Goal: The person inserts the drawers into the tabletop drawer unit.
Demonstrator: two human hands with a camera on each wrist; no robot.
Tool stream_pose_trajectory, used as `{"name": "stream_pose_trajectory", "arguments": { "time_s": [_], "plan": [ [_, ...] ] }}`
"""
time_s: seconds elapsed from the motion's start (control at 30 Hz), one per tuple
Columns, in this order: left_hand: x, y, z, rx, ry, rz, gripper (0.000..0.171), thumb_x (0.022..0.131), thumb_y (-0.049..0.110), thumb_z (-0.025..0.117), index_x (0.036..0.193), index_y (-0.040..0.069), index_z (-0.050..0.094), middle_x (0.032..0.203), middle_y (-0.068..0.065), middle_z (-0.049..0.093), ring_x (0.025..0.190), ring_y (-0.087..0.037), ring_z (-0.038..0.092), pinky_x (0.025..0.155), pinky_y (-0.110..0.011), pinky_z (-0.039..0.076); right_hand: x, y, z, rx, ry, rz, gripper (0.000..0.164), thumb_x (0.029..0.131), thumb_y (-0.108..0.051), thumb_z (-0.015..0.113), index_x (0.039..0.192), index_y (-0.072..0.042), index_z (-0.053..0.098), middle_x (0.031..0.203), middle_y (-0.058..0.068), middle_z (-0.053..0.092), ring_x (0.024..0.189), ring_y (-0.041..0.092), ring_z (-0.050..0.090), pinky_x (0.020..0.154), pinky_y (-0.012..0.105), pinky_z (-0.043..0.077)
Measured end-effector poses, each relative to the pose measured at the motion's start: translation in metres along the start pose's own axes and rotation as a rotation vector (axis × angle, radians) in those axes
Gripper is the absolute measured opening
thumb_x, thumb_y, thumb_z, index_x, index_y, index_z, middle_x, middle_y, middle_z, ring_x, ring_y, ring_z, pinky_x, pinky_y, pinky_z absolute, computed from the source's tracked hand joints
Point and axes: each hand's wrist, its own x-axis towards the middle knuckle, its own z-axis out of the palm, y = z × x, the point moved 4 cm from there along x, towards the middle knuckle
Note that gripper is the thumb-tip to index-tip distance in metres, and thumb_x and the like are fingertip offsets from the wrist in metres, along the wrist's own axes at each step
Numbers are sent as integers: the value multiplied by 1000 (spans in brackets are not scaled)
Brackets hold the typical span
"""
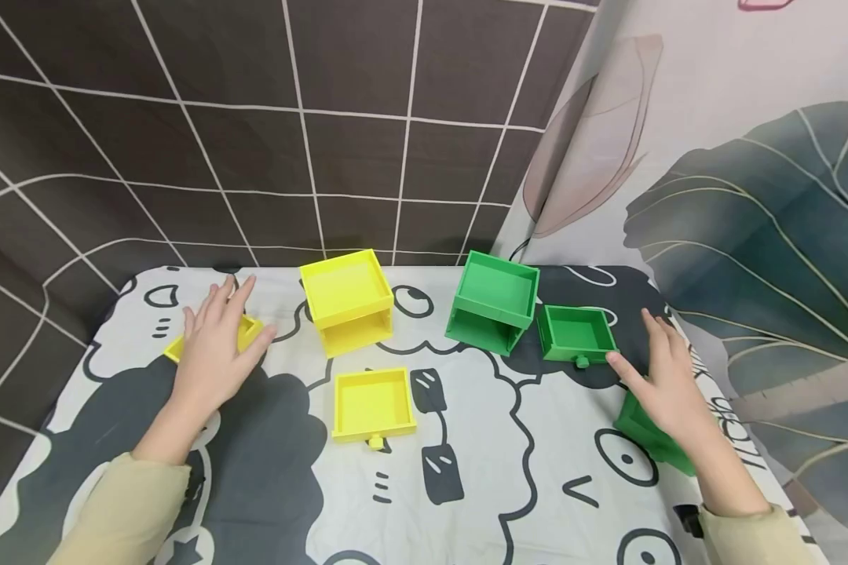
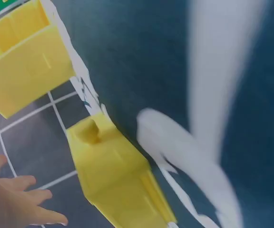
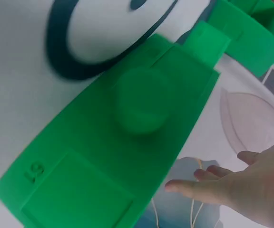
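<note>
backdrop: a dark wall covering (image 1: 353,63) ruled with pale grid lines, met at the right by a leaf-printed cloth (image 1: 770,259).
surface: covered by a cartoon-printed sheet (image 1: 480,439).
yellow parts: three counted; yellow box (image 1: 346,290), yellow drawer (image 1: 373,402), yellow piece (image 1: 250,333).
green parts: three counted; green box (image 1: 496,294), green drawer (image 1: 577,333), green piece (image 1: 650,431).
boxes: placed at the back, apart from each other, hollow fronts shown.
drawers: shallow, one knob on each; yellow laid before its box, green just right of its box.
yellow piece: at far left, partly hidden beneath the left hand (image 1: 215,345); knob seen in the left wrist view.
green piece: at right, partly covered by the right hand (image 1: 667,384); round knob and small marking seen in the right wrist view.
left hand: fingers straight and spread; nothing gripped.
right hand: fingers extended, thumb spread; nothing gripped; thumb tip near the green drawer, contact cannot be told.
</note>
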Motion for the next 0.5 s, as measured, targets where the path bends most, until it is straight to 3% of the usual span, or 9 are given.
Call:
{"name": "stream_pose_trajectory", "arguments": {
  "time_s": [0.2, 0.3, 0.37, 0.4, 0.43, 0.5],
  "plan": [
    [6, 15, 1, -94, 66, 62, 74, 102, 33, 64, 164, 4, 35, 168, -32, 33, 156, -54, 30, 130, -76, 16, -4, -15, -2, 131, 54, -44, 78, 111, -35, 55, 169, -2, 16, 168, 40, 16, 155, 64, 15, 117, 89, 16],
    [11, 24, 2, -131, 79, 85, 74, 102, 32, 64, 164, 3, 36, 167, -31, 35, 156, -51, 31, 132, -73, 19, -5, -21, -2, 180, 85, -56, 74, 111, -30, 55, 168, 0, 19, 166, 40, 23, 153, 63, 22, 122, 81, 21],
    [14, 31, 2, -151, 76, 86, 75, 101, 30, 66, 164, 5, 35, 168, -29, 34, 156, -50, 31, 130, -74, 22, -6, -24, -2, 213, 100, -53, 71, 111, -27, 54, 168, 0, 20, 165, 40, 26, 150, 62, 27, 135, 53, 28],
    [15, 35, 2, -162, 73, 85, 76, 100, 29, 66, 165, 5, 34, 169, -27, 34, 156, -50, 31, 129, -74, 24, -7, -25, -2, 233, 105, -52, 70, 111, -24, 54, 168, 1, 20, 164, 40, 27, 149, 62, 30, 135, 36, 30],
    [17, 40, 2, -171, 70, 85, 76, 100, 29, 67, 165, 6, 34, 169, -26, 34, 156, -50, 31, 127, -75, 27, -8, -26, -1, 256, 109, -49, 69, 112, -22, 53, 168, 1, 20, 163, 40, 29, 147, 62, 33, 130, 20, 32],
    [20, 48, 3, -185, 61, 87, 77, 100, 27, 67, 166, 7, 33, 171, -24, 33, 157, -49, 31, 124, -77, 31, -9, -27, 0, 297, 115, -42, 66, 112, -19, 53, 167, 1, 22, 161, 40, 32, 152, 38, 42, 114, -3, 30]
  ]
}}
